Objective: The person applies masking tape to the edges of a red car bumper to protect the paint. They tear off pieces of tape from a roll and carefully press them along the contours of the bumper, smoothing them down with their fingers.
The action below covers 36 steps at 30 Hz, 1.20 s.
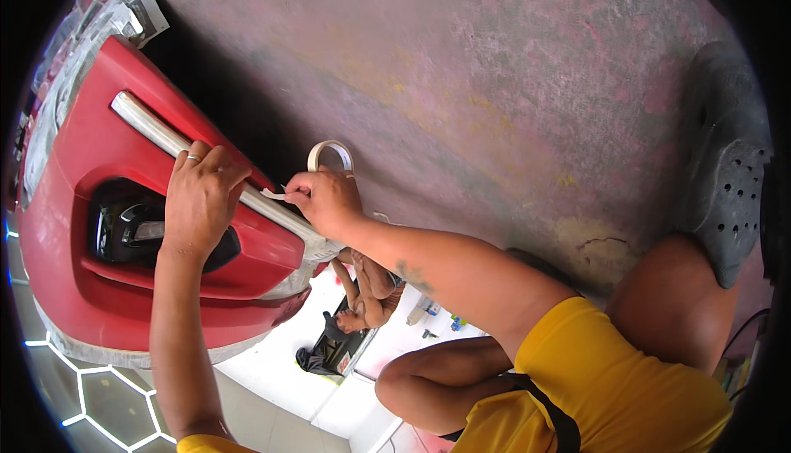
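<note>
A red car bumper (62,231) fills the left side, with a long pale strip of masking tape (147,123) running along its trim. My left hand (202,198), a ring on one finger, has its fingers bent down onto this taped trim; its fingertips are partly hidden. To its right, my right hand (329,202) pinches a short loose end of tape (273,194) between thumb and finger, beside the strip. A roll of masking tape (314,156) sits at the back of the right hand, where its contact with the fingers is partly hidden.
Below my left hand is a black lamp recess (107,222). Newspaper and plastic (136,12) cover the bumper's far end. Stained floor (494,66) spans the top. My grey clog (733,189) is at right. Another person (379,292) in a dark cap is beyond my right forearm.
</note>
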Tool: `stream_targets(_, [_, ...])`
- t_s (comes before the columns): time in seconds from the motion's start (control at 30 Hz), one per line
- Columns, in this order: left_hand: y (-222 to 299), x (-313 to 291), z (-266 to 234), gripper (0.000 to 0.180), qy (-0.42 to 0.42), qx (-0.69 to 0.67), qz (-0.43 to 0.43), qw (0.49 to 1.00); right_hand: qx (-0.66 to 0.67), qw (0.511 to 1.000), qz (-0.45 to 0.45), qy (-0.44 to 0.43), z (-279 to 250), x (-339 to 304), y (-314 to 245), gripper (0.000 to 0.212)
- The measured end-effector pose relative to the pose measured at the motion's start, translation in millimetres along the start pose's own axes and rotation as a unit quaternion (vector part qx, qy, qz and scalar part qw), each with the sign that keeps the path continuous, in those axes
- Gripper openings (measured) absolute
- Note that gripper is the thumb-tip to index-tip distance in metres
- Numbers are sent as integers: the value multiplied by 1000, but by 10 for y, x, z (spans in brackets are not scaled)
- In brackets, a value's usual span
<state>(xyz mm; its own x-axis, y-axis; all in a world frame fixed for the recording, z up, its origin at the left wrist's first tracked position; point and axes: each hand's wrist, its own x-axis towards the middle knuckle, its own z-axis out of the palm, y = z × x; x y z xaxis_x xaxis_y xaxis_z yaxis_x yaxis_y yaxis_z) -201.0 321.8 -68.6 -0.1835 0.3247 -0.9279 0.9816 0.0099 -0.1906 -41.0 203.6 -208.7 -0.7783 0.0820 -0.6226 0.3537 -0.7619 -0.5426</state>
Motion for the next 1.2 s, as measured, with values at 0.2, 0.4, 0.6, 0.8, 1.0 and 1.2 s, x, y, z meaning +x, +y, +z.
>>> stream_targets(0.2, [-3,-32,212,22,-32,-12,21,999,-29,999,-17,20,190,-33,-100,10])
stream_targets(0.4, [-121,5,303,25,-1,1,50,999,-42,994,-90,39,291,146,-212,12])
stream_targets(0.6, [-190,-89,477,29,41,-15,63,997,-61,996,-68,20,234,40,-64,12])
stream_targets(0.8, [-244,-38,413,26,33,-22,85,996,-89,993,-59,43,261,101,-126,17])
stream_targets(1.0, [-218,-49,406,27,-1,-42,77,996,-152,985,-79,-33,226,35,-221,22])
stream_targets(1.2, [-156,138,301,24,-26,-20,89,995,-170,983,-55,-34,255,169,-241,20])
